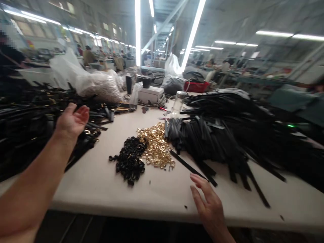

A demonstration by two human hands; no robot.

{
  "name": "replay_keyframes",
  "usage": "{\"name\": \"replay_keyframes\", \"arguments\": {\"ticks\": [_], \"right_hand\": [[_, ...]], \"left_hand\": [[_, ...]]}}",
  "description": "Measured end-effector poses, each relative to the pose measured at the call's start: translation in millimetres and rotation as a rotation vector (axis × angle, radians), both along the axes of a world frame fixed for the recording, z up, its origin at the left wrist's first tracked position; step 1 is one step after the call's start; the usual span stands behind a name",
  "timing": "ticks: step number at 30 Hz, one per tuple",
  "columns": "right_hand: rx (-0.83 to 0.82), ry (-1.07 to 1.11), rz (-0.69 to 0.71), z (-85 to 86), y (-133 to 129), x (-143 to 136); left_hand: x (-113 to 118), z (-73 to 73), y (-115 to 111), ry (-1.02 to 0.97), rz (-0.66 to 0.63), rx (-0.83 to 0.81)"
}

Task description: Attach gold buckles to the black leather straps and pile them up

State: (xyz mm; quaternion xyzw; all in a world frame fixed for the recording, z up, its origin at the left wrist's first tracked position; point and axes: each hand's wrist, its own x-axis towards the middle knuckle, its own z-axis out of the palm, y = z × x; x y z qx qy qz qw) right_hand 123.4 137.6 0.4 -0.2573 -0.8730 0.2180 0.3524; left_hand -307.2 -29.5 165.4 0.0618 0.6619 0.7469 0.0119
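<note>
My left hand is raised over the right edge of a heap of black straps with gold-coloured buckles, fingers loosely curled and nothing seen in them. My right hand hovers at the table's front edge, thumb and fingers apart and holding nothing visible. Just beyond its fingertips lies the end of a single black strap. A bundle of black straps spreads to the right of the middle. Between my hands are a pile of gold metal buckles and a pile of small black loops.
A glass jar with a metal lid stands behind the buckles. Farther back are a white box, a black cup, plastic bags and a red basket. More black straps cover the right side. People sit in the background.
</note>
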Motion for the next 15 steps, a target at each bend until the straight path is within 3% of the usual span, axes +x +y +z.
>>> {"name": "replay_keyframes", "arguments": {"ticks": [3, 8, 11, 15], "right_hand": [[0.132, -0.078, -0.026, 13.1, 25, -2], [0.258, -0.536, -0.127, 26.1, 52, -26], [0.286, -0.693, -0.148, 27.9, 55, -45], [0.27, -0.72, -0.118, 25.3, 58, -59]], "left_hand": [[21, -17.2, 1, -0.161, -0.044, 0.116], [111, -79.4, -21, -0.354, -0.383, -0.012], [166, -112.3, -32, -0.314, -0.551, -0.103], [222, -131.8, -38, -0.227, -0.64, -0.206]]}}
